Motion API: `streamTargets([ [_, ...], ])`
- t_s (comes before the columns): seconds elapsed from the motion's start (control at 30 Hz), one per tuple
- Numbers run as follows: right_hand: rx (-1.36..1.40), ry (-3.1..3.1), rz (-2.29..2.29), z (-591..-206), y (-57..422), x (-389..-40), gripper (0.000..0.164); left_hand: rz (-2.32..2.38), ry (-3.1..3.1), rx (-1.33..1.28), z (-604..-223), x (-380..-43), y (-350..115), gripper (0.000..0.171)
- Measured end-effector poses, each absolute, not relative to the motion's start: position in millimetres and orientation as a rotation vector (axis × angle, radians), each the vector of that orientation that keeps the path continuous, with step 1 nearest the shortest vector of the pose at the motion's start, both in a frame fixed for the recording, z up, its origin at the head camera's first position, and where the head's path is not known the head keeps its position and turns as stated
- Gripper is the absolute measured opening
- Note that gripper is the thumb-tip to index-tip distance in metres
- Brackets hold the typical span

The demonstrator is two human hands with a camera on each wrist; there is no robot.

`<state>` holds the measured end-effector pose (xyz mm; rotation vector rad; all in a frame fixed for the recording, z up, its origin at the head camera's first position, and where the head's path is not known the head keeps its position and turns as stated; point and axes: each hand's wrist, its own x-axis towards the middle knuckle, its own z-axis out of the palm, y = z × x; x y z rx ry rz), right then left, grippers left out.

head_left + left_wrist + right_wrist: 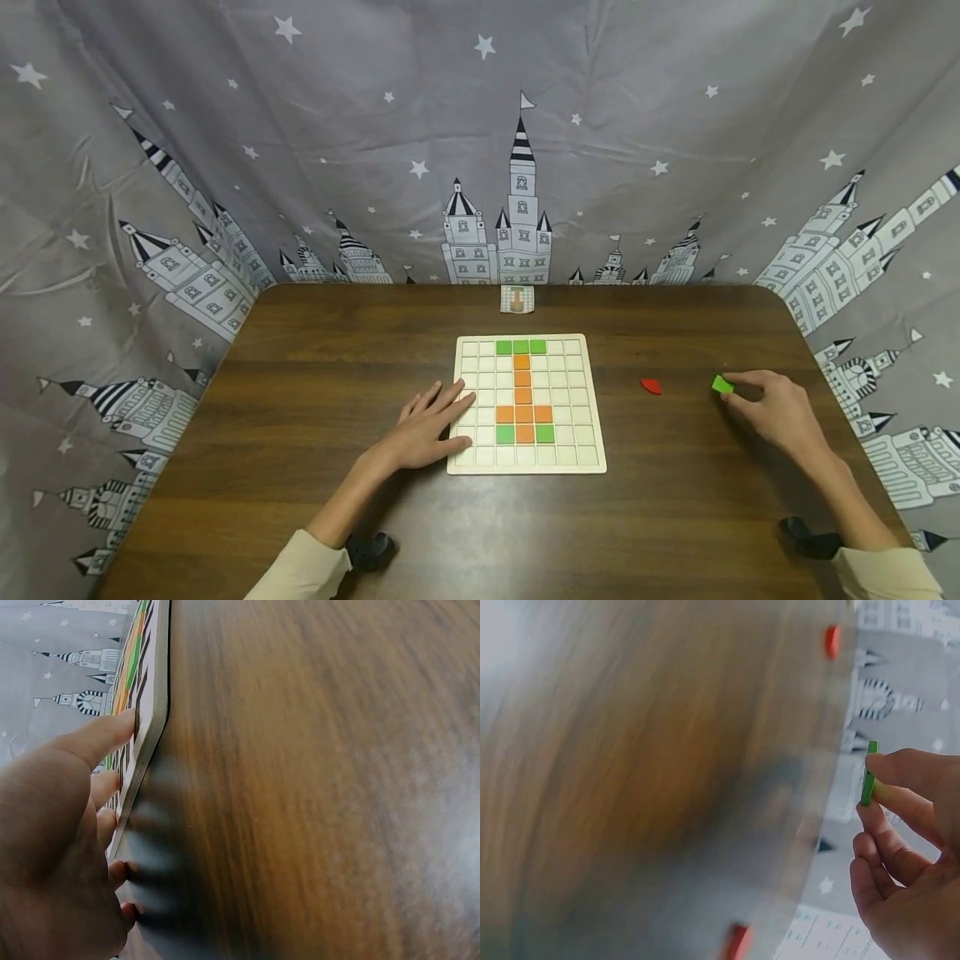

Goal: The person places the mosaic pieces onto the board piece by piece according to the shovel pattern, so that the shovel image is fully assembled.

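Note:
My right hand [776, 408] pinches a small flat green tile [722, 384] between thumb and fingertips, over the right side of the table; in the right wrist view the green tile [869, 774] shows edge-on. At the table's middle lies a pale square grid board [483, 461]. Three green tiles [521, 347] line its top, an orange column [522, 378] runs down from them, and two green squares [506, 434] flank its lower end. Fingers spread, my left hand [423, 429] rests on the board's left edge; the left wrist view shows the thumb [112, 735] on the board.
A red quarter-round piece [651, 387] lies between the board and my right hand. The right wrist view shows a second red piece [738, 943] low in the picture. A small pattern card [517, 299] stands at the table's back edge, before a grey castle-print curtain [337, 125].

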<state>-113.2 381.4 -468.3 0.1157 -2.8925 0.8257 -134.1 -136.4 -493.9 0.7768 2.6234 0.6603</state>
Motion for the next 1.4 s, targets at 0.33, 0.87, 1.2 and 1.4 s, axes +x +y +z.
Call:
streamTargets([
  [0.33,0.300,-2.797,0.869,-455.6,335.9,-108.8,0.030,0.653,2.627,0.770,-492.5,-134.4,-135.2,0.069],
  [0.87,0.562,-2.691,0.953,-461.9,257.3,-96.5,0.036,0.639,2.616,0.765,-495.1,-136.1,-135.1,0.070],
  [1.2,0.657,-2.688,1.035,-471.8,213.5,-91.6,0.034,0.642,2.608,0.760,-495.4,-134.8,-136.7,0.070],
  [1.4,0.708,-2.724,1.090,-483.4,193.0,-89.4,0.027,0.654,2.615,0.770,-495.7,-135.2,-136.9,0.069],
])
